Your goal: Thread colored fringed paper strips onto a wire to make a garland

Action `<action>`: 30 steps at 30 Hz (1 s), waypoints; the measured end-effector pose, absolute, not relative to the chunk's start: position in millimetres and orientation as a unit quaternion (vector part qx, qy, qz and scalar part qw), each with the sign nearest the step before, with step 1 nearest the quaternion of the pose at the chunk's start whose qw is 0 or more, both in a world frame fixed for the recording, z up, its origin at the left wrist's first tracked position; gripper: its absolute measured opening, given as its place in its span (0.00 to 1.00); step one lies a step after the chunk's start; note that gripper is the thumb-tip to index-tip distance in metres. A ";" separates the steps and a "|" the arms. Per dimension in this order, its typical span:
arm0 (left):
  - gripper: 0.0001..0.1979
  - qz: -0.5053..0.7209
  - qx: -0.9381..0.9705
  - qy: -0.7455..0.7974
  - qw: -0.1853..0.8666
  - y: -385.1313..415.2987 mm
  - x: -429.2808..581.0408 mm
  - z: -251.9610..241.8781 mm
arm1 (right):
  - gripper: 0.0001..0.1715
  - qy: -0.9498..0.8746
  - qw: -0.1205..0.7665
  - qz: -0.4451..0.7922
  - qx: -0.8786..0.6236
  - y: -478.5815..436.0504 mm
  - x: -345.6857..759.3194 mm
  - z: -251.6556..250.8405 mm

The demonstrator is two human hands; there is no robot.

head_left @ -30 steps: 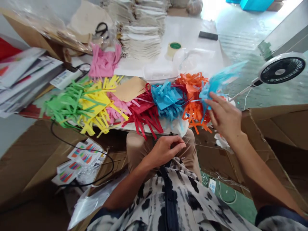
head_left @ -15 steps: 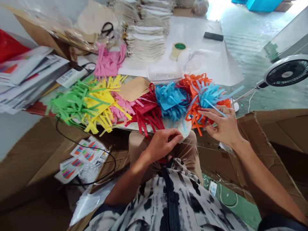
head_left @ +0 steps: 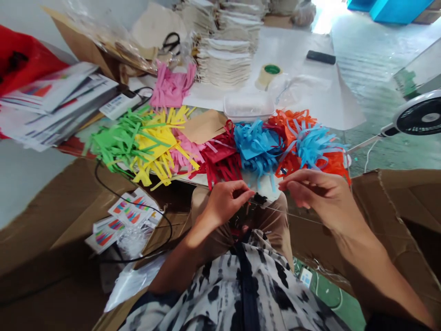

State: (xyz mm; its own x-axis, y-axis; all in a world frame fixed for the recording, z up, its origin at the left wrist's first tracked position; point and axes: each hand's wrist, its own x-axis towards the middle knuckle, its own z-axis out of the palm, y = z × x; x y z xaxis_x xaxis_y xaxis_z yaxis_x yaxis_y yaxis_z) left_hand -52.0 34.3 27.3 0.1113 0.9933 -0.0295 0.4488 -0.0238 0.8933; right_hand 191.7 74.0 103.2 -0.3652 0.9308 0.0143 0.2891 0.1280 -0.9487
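The left hand (head_left: 225, 202) is held just nearer than the red fringe (head_left: 223, 161); the right hand (head_left: 325, 195), near the blue fringe (head_left: 312, 145) that is laid over orange fringe (head_left: 333, 163) at right. Whether either grip is closed on anything cannot be told.

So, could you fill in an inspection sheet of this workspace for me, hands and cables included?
Surface: white sheet, far side, things lying on it.
Work items: green bundle, yellow bundle, red bundle, blue bundle, orange bundle, all fringed, in a row.
Clutter: scissors, tape roll, paper pile.
Hands: left hand nearest the red bundle, right hand nearest the orange; grip unclear.
Cables: black cable loops below, left.
Surroundings: fan right; cardboard below it.
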 end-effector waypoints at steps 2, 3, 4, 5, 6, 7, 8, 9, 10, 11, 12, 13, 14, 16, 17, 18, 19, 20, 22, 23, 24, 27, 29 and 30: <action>0.11 0.356 0.622 0.578 0.392 34.4 -56.3 26.5 | 0.10 -0.731 0.354 0.367 -0.454 77.4 178.2 111.3; 0.10 0.363 0.618 0.581 0.386 34.3 -58.1 26.2 | 0.09 -0.754 0.363 0.289 -0.464 87.1 172.2 111.0; 0.10 0.369 0.615 0.584 0.380 34.1 -59.8 26.1 | 0.09 -0.773 0.364 0.207 -0.476 101.8 167.0 107.4; 0.09 0.372 0.613 0.588 0.374 33.6 -61.1 26.1 | 0.10 -0.786 0.354 0.132 -0.490 120.4 162.3 101.0; 0.09 0.374 0.613 0.591 0.368 32.9 -62.3 26.1 | 0.10 -0.790 0.331 0.070 -0.511 141.5 158.0 92.3; 0.08 0.374 0.613 0.595 0.362 31.8 -63.4 26.1 | 0.09 -0.790 0.299 0.026 -0.535 163.2 154.1 82.4; 0.08 0.374 0.613 0.597 0.357 30.3 -64.4 26.1 | 0.09 -0.792 0.259 0.000 -0.553 183.7 150.4 72.4; 0.07 0.374 0.613 0.599 0.353 28.7 -65.7 25.9 | 0.09 -0.791 0.226 -0.016 -0.569 201.4 146.7 63.0; 0.07 0.375 0.612 0.601 0.352 27.0 -67.3 25.6 | 0.08 -0.785 0.206 -0.029 -0.584 215.4 143.1 55.2; 0.07 0.378 0.608 0.603 0.352 25.4 -69.4 25.2 | 0.09 -0.781 0.195 -0.039 -0.592 225.3 139.8 49.3; 0.07 0.381 0.603 0.607 0.351 24.1 -72.1 24.8 | 0.10 -0.777 0.191 -0.048 -0.598 231.3 136.8 45.6; 0.08 0.385 0.596 0.613 0.347 23.3 -75.5 24.4 | 0.11 -0.776 0.192 -0.056 -0.599 233.9 134.4 44.0; 0.09 0.391 0.589 0.623 0.335 23.4 -79.5 23.9 | 0.12 -0.776 0.194 -0.064 -0.597 234.2 132.6 44.2; 0.10 0.404 0.581 0.649 0.279 26.6 -88.9 23.0 | 0.14 -0.780 0.198 -0.077 -0.588 231.6 130.1 48.1; 0.08 0.409 0.582 0.663 0.235 29.9 -93.9 22.2 | 0.14 -0.783 0.198 -0.080 -0.584 230.0 128.8 50.9; 0.05 0.409 0.586 0.675 0.184 34.2 -98.8 21.2 | 0.14 -0.786 0.199 -0.083 -0.579 228.5 127.0 53.8; 0.04 0.406 0.594 0.682 0.131 39.3 -103.3 19.6 | 0.14 -0.789 0.202 -0.083 -0.574 226.5 124.2 56.7; 0.10 0.397 0.605 0.685 0.084 45.0 -107.1 17.6 | 0.13 -0.793 0.208 -0.081 -0.567 223.5 120.3 59.8; 0.18 0.375 0.626 0.683 0.017 56.7 -112.4 12.2 | 0.11 -0.815 0.238 -0.053 -0.525 210.9 109.4 67.6; 0.18 0.369 0.633 0.680 0.001 61.9 -114.0 9.1 | 0.11 -0.832 0.262 -0.019 -0.488 200.0 103.0 73.3; 0.15 0.370 0.636 0.677 -0.005 66.4 -115.0 6.1 | 0.11 -0.854 0.287 0.037 -0.433 185.6 96.9 80.6; 0.09 0.416 0.622 0.663 0.010 73.3 -116.9 -0.6 | 0.04 -0.857 0.341 0.311 -0.230 125.8 87.2 111.9; 0.13 0.452 0.613 0.647 0.031 73.1 -118.7 -2.7 | 0.08 -0.810 0.316 0.483 -0.102 82.3 91.7 135.6; 0.15 0.466 0.609 0.640 0.040 72.2 -119.8 -3.3 | 0.10 -0.773 0.322 0.544 -0.054 63.2 96.5 146.0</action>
